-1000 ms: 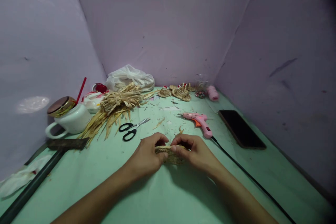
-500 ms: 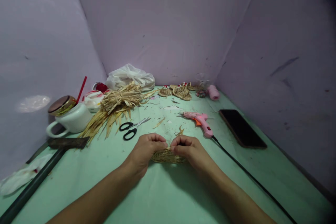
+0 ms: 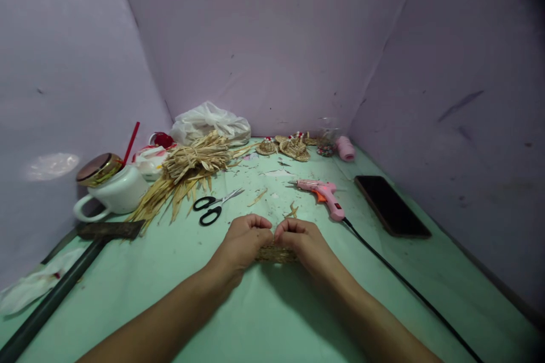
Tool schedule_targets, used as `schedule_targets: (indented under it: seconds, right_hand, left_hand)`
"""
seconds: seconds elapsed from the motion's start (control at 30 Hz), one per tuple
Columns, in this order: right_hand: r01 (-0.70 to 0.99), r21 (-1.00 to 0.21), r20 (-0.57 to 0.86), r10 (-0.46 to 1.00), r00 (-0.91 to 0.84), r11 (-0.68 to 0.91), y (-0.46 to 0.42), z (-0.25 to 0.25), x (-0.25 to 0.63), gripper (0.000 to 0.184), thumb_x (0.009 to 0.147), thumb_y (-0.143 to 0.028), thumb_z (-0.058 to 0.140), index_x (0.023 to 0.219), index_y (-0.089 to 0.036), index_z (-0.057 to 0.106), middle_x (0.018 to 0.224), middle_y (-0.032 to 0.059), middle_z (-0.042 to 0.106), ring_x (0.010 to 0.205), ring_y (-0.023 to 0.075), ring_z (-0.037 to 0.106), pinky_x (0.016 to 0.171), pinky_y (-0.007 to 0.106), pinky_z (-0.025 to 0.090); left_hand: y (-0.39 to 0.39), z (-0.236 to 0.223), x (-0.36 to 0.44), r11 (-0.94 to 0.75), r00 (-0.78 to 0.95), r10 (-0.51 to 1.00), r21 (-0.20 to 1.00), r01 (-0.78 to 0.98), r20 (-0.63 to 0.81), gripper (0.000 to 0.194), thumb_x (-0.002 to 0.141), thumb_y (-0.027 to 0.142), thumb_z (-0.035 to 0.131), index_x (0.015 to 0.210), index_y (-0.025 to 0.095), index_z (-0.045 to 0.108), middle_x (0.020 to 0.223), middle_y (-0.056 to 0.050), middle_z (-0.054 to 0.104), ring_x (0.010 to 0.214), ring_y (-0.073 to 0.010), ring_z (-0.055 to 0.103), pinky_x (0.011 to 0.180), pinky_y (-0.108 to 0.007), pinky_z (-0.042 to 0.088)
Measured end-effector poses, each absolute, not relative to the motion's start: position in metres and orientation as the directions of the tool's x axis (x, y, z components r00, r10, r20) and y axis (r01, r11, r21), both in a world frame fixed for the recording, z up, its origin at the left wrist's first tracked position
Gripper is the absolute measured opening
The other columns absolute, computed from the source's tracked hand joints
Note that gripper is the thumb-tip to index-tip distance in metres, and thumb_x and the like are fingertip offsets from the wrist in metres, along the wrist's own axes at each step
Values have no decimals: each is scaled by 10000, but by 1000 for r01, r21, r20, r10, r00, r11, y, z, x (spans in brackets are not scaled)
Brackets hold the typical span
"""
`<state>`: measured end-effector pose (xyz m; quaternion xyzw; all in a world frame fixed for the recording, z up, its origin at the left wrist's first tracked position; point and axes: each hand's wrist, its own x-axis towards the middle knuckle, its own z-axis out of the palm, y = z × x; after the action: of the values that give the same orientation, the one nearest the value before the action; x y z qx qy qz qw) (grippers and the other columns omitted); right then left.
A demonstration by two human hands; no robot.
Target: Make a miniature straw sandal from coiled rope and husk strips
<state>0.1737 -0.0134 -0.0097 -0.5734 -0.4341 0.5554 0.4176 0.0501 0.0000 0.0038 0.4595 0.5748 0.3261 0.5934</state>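
Between my hands, low over the green table, is a woven straw piece (image 3: 276,254), tan and braided in rows. My left hand (image 3: 244,241) grips its left side, thumb and fingers pinched at the upper edge. On the right side my right hand (image 3: 304,241) pinches the same edge, the two thumbs almost meeting. The palms and fingers cover much of the piece, so its full shape is hidden. Just beyond my hands lies a small straw scrap (image 3: 292,211). Black-handled scissors (image 3: 213,207) lie to the left, and a pink glue gun (image 3: 321,193) to the right.
A dried straw bundle (image 3: 191,161), a white mug (image 3: 121,190) and a hammer (image 3: 102,232) occupy the left. Small straw hats (image 3: 293,148), a clear cup of beads (image 3: 327,144) and a pink thread spool (image 3: 345,148) stand at the back. A phone (image 3: 392,207) lies right, near the glue gun's cord (image 3: 392,269).
Both hands have closed in slightly over the straw piece, and less of it shows. The left thumb has shifted a little to the right. The things on the table stay in place.
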Motion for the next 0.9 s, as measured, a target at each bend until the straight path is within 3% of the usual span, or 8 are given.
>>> schedule_targets:
  seconds: [0.3, 0.57, 0.7, 0.9]
  right_hand:
    - [-75, -960, -271, 963, -4, -270, -11, -3, 186, 184, 566, -326, 556, 609, -148, 574, 582, 6, 546, 542, 121, 460, 508, 238, 320]
    - [-81, -980, -188, 980, 65, -183, -9, -5, 199, 171, 634, -322, 546, 629, -155, 586, 636, 4, 559, 585, 112, 478, 580, 242, 369]
    - [68, -989, -133, 991, -23, -131, -15, 1, 193, 125, 604, -279, 593, 627, -157, 578, 560, -27, 506, 531, 98, 438, 516, 228, 321]
    - [375, -922, 81, 994, -67, 101, -20, 3, 187, 88, 644, -201, 550, 629, -156, 625, 659, 18, 606, 678, 150, 534, 664, 266, 386]
  left_hand:
    - [1, 2, 51, 377, 133, 908, 914, 148, -397, 259, 507, 152, 508, 765, 156, 527, 513, 42, 479, 498, -95, 414, 471, -216, 296]
    - [2, -2, 49, 362, 133, 914, 918, 159, -383, 324, 526, 146, 499, 849, 147, 525, 533, 36, 471, 502, -95, 406, 459, -220, 295]
    - [3, -2, 48, 363, 145, 911, 917, 168, -387, 342, 529, 146, 508, 870, 145, 523, 542, 29, 485, 508, -99, 415, 469, -224, 298]
    - [2, -1, 49, 377, 135, 907, 912, 163, -399, 387, 535, 165, 546, 921, 145, 514, 591, 3, 539, 550, -122, 474, 501, -231, 316]
